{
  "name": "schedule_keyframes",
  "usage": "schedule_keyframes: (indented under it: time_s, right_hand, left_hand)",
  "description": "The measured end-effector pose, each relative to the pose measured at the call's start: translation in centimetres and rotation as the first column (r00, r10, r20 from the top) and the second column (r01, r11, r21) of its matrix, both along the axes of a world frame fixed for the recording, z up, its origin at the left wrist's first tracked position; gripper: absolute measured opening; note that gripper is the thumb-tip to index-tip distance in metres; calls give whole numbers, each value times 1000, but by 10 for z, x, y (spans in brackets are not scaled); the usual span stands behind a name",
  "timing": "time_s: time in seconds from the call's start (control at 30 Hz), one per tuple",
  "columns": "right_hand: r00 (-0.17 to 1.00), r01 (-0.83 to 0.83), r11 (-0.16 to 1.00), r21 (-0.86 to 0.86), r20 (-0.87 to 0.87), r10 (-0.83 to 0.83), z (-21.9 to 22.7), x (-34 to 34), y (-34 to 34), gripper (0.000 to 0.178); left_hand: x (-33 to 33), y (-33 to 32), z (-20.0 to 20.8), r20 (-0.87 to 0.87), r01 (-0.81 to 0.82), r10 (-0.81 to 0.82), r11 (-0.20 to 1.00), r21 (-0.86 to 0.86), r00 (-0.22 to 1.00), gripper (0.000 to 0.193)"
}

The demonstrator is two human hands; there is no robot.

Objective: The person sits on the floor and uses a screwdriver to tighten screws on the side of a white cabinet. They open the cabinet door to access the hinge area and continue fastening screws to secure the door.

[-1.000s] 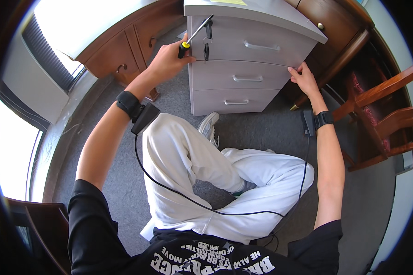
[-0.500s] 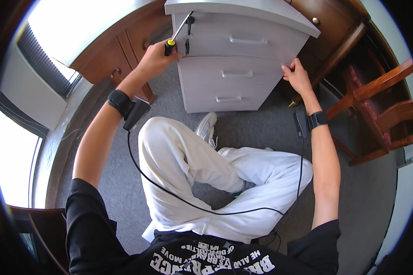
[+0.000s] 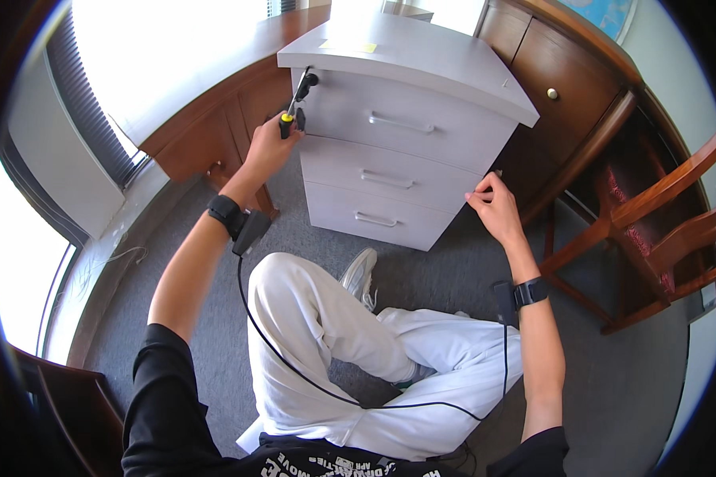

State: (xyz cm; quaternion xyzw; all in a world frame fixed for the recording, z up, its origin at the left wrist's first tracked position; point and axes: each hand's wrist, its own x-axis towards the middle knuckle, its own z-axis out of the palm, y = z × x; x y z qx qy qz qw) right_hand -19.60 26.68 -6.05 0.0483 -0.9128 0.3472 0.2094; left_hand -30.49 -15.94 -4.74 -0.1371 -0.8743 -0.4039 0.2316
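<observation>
A grey cabinet with three drawers stands before me. My left hand is closed around a screwdriver with a black and yellow handle, its metal shaft pointing up. The shaft runs along the upper left edge of the top drawer, beside a black fitting on the drawer front. A second dark piece by my fingers is partly hidden. My right hand is at the cabinet's right front edge, level with the middle drawer, thumb and fingertips pinched together. What lies between them, if anything, is too small to make out.
The cabinet top carries a yellow slip. Brown wooden furniture stands behind to the right, with a wooden chair beside it. A wooden desk is at left. A black cable links my wrist devices across my legs.
My view has tilted up, so the cabinet sits lower and its top shows more. Both hands keep about the same places on the cabinet, the screwdriver still in my left.
</observation>
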Motion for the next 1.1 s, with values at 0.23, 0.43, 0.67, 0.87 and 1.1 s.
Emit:
schedule_keyframes:
  time_s: [0.23, 0.43, 0.67, 0.87, 1.1]
  right_hand:
    - [997, -51, 978, -203, 53, 63, 2, 5, -26, 23]
    - [987, -160, 950, -267, -50, 152, -10, 14, -49, 17]
    - [959, -281, 889, -362, -124, 253, -28, 22, -78, 12]
    - [932, -343, 809, -478, -64, 357, -25, 31, -93, 11]
    - [941, -322, 881, -346, -18, 337, -27, 30, -88, 9]
  left_hand:
    - [13, 10, -26, 77, -119, 107, 976, 181, 991, 20]
    - [69, 23, -10, -2, 126, -147, 840, 529, 989, 21]
    - [93, 78, 34, -234, 328, -295, 937, 119, 926, 33]
    - [69, 98, 42, -221, 199, -210, 977, -71, 952, 60]
    - [55, 86, 30, -247, 128, -151, 986, -107, 957, 48]
